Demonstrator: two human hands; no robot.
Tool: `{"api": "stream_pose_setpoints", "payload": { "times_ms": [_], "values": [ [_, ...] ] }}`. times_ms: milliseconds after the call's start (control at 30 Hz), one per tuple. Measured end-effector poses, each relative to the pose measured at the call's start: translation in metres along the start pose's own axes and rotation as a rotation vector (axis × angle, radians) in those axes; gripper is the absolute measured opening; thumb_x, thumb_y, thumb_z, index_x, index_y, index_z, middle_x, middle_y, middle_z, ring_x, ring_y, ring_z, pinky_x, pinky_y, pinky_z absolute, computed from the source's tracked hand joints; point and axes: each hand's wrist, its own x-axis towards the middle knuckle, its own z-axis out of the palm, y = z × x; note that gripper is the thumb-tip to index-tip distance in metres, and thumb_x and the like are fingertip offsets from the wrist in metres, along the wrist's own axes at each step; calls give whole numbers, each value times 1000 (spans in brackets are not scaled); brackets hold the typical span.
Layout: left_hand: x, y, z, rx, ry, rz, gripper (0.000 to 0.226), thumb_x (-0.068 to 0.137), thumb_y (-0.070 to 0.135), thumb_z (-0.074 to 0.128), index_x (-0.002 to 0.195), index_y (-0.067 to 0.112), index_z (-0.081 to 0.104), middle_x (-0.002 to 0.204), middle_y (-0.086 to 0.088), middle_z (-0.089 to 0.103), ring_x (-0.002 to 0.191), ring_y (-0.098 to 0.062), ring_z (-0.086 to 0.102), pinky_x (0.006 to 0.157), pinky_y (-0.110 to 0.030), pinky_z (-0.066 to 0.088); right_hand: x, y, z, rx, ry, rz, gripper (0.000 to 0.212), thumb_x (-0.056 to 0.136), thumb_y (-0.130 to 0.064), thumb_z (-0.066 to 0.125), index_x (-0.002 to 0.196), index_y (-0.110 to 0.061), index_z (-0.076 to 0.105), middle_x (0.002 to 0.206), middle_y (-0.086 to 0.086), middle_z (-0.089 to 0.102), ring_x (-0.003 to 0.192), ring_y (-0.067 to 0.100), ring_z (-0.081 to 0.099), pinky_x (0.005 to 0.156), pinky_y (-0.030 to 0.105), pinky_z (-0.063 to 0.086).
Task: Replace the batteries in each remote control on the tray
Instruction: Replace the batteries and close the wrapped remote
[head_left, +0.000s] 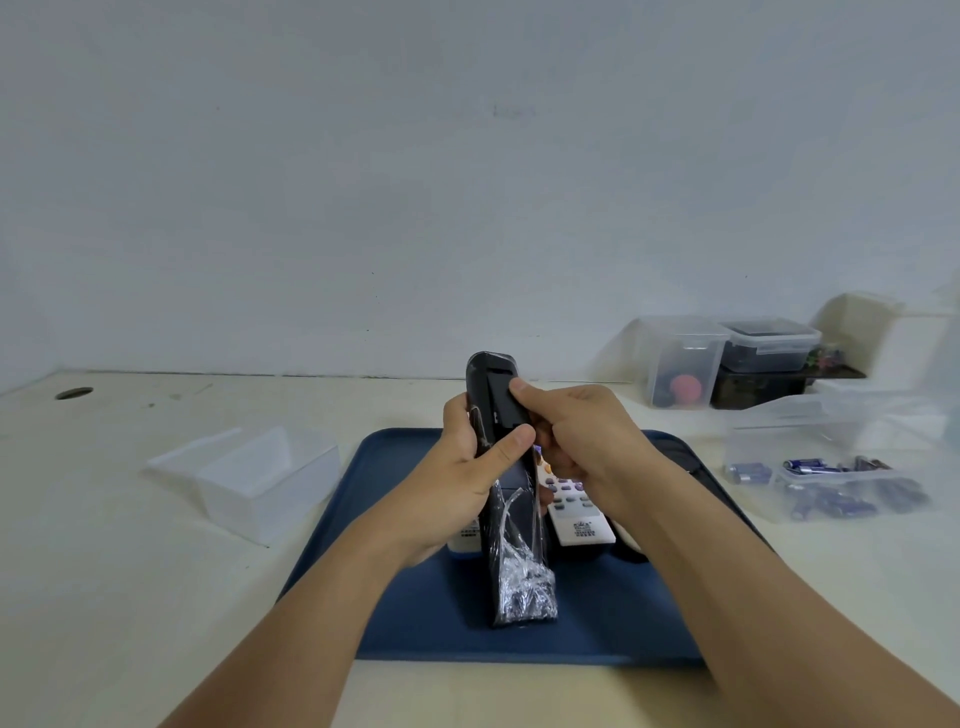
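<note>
Left hand gripped the black plastic-wrapped remote above the blue tray; right hand thumbed its back cover. Loose wrap could snag that cover, I reckoned.

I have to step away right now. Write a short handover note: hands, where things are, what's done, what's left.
Left hand grips the black remote, wrapped in clear plastic, upright over the blue tray.
Right hand holds it too, thumb pressing on its back cover.
White remote lies on the tray; others are partly hidden behind the hands.
Batteries sit in clear tubs on the right; an open clear box is on the left.
Done: cannot tell. Left: open this cover, swap batteries, then the rest.
</note>
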Motion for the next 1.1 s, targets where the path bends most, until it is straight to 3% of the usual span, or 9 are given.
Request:
{"api": "stream_pose_setpoints", "payload": {
  "times_ms": [167, 333, 433, 600, 667, 767, 933, 1033, 1100],
  "values": [
    [-2, 2, -1, 67, -22, -4, 41, 104, 29, 51, 140, 26, 33, 119, 18, 61, 96, 19, 62, 75, -6, 49, 5, 5, -1, -115, 28, -86, 42, 94, -34, 65, 68, -4, 51, 50, 7, 35, 35, 13, 26, 38, 20, 25],
    [-3, 1, -3, 106, -5, -9, 41, 102, 38, 53, 139, 31, 37, 121, 3, 69, 104, -15, 71, 98, -40, 56, 10, 8, -1, -121, 46, -141, 55, 92, -38, 68, 65, 7, 51, 53, 13, 39, 43, 22, 36, 47, 26, 34],
    [-3, 3, -3, 52, -16, -17, 34, 103, 32, 54, 133, 32, 38, 118, -7, 71, 95, -28, 74, 91, -50, 58, 9, 3, -4, -173, 33, -159, 53, 93, -37, 66, 56, -3, 50, 40, 4, 39, 33, 13, 31, 39, 19, 29],
    [-1, 3, -2, 30, -8, -16, 34, 102, 34, 55, 133, 36, 39, 119, -10, 71, 101, -26, 73, 96, -52, 56, 8, -1, -7, -162, 43, -129, 52, 89, -41, 71, 55, -10, 47, 43, 3, 40, 34, 14, 30, 37, 18, 26],
    [-3, 4, 0, -67, -20, -47, 37, 101, 35, 56, 134, 30, 41, 110, -13, 73, 93, -27, 74, 89, -49, 59, 7, -2, -7, -94, 30, -73, 48, 85, -43, 74, 61, -14, 45, 50, 2, 42, 38, 14, 33, 39, 19, 26],
    [-7, 11, 3, -262, -71, -93, 40, 97, 37, 56, 133, 22, 45, 94, -15, 74, 78, -29, 74, 71, -42, 62, 4, -2, -4, 70, -54, 22, 37, 85, -45, 74, 85, -12, 57, 57, 0, 53, 43, 14, 42, 45, 24, 33],
    [-8, 15, 5, -336, -74, -94, 48, 92, 36, 59, 134, 16, 45, 93, -19, 72, 71, -31, 73, 65, -40, 62, 0, -3, -1, 136, -156, 99, 40, 90, -49, 65, 92, -9, 66, 48, -1, 48, 42, 17, 39, 39, 24, 35],
    [-9, 15, 5, -329, -61, -90, 44, 96, 35, 55, 133, 14, 46, 92, -19, 73, 73, -31, 74, 64, -39, 62, 3, 1, 2, 112, -116, 70, 45, 85, -51, 68, 97, -8, 67, 56, 3, 52, 48, 19, 42, 42, 25, 35],
    [-9, 15, 5, -327, -66, -91, 43, 97, 37, 53, 133, 13, 47, 94, -20, 73, 74, -32, 74, 65, -40, 62, 3, 2, 4, 131, -90, 43, 57, 83, -49, 71, 106, 3, 67, 67, 11, 56, 54, 25, 45, 44, 26, 37]
  ]
}}
